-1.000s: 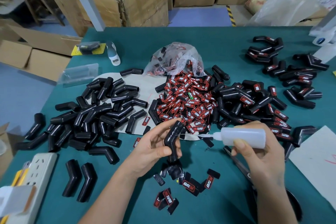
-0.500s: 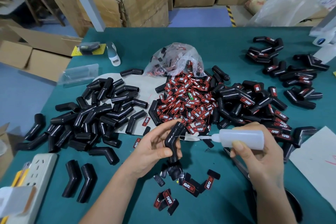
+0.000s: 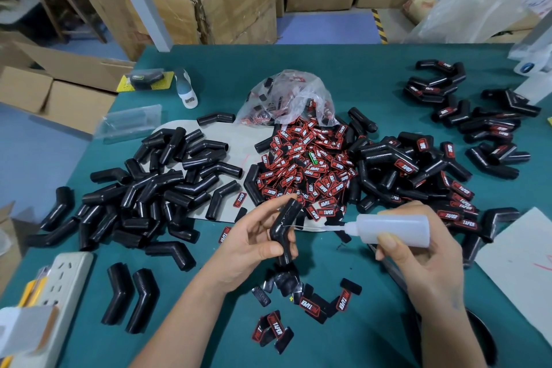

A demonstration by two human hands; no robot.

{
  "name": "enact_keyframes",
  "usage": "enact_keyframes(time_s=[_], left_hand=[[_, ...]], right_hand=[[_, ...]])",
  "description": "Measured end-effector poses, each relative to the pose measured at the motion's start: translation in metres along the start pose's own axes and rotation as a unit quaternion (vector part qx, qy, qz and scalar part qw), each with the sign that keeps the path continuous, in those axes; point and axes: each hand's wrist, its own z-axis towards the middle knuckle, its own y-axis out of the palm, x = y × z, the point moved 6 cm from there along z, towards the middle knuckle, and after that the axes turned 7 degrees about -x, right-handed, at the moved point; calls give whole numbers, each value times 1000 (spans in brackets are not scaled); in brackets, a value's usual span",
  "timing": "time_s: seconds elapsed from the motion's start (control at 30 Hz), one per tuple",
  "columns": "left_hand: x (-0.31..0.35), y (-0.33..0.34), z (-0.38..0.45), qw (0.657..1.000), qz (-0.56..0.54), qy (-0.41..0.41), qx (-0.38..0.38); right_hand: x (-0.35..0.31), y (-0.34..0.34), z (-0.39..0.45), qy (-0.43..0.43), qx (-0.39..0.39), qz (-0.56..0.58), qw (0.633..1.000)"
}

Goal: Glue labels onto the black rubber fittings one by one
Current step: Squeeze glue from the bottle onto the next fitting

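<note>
Nozzle and fitting have closed up: the glue bottle (image 3: 391,230), squeezed in the curled right hand (image 3: 418,260), now has its thin tip on the bend of the fitting (image 3: 283,230), which the left hand (image 3: 254,245) pinches upright above the table (image 3: 343,343). Glue is probably going on; a label from the pile (image 3: 307,167) likely comes next.
</note>
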Motion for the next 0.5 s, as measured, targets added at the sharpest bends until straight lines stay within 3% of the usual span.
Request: enact_keyframes(time_s=[0.5], left_hand=[[2, 3, 0, 1000, -19, 2, 3]], right_hand=[[-3, 0, 0, 7, 4, -9, 1000]])
